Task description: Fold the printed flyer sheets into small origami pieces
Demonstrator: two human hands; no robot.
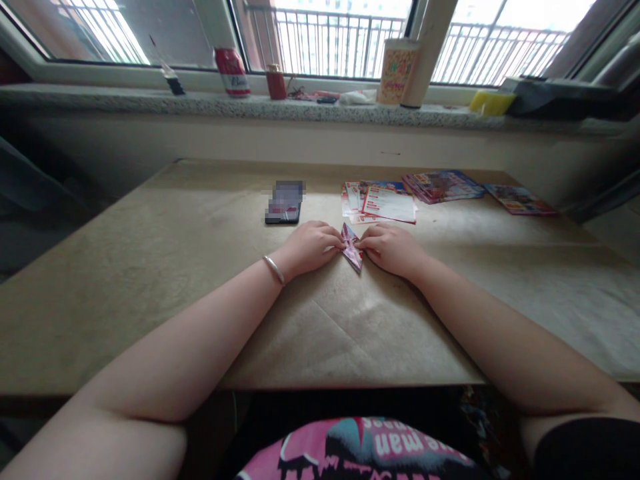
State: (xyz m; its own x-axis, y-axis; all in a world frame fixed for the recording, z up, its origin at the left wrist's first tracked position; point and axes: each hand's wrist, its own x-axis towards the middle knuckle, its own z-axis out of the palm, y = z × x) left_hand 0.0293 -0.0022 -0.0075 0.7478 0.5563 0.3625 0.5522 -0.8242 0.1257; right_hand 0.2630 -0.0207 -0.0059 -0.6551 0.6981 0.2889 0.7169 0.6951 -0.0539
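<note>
A small folded paper (352, 248), printed in pink, white and blue, lies on the table between my two hands, its pointed ends toward and away from me. My left hand (314, 245), below a silver bangle (273, 269), has its fingers closed on the paper's left edge. From the other side, my right hand (393, 248) pinches the right edge with its thumb and fingers together. The fingertips partly cover both sides of the paper.
A phone (286, 203) lies beyond my left hand. Printed leaflets (387, 202) and stacks of colourful cards (443, 185) lie at the back right of the table (125, 267). A can (232, 72), a red bottle (275, 83) and a patterned cup (396, 72) stand on the windowsill.
</note>
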